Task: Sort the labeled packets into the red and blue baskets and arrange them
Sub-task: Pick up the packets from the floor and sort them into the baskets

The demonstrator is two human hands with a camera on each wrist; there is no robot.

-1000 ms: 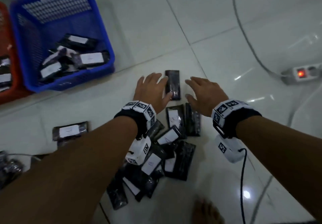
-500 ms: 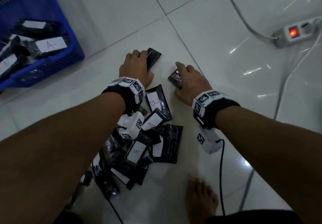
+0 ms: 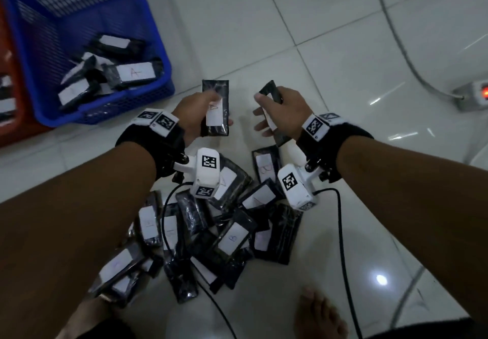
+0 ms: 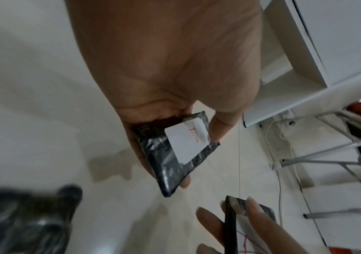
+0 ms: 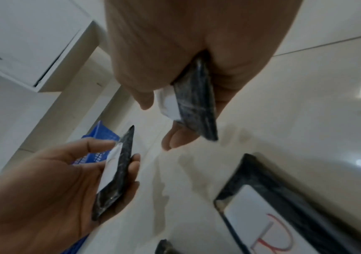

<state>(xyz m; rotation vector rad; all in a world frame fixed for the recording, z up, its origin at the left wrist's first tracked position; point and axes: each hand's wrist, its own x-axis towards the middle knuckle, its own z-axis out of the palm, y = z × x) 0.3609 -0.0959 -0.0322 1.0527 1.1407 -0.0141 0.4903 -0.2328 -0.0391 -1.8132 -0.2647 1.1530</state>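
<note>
White floor tiles (image 3: 343, 48) lay under my pile of labeled packets (image 3: 232, 235) while my left hand (image 3: 195, 111) clasped an A-labeled packet (image 3: 215, 109) label-up, apparently for reading, near the blue basket (image 3: 158, 48), and my right hand (image 3: 285, 111) pinched another packet (image 3: 270, 92) edge-on.

Black packet (image 3: 215, 109) (label A) held upright; second packet (image 3: 270, 93) edge-on.

Black wristbands (image 3: 148, 138) with white tag-marked camera blocks (image 3: 207, 172), black cables (image 3: 340, 233), bare feet (image 3: 319, 315)
</note>
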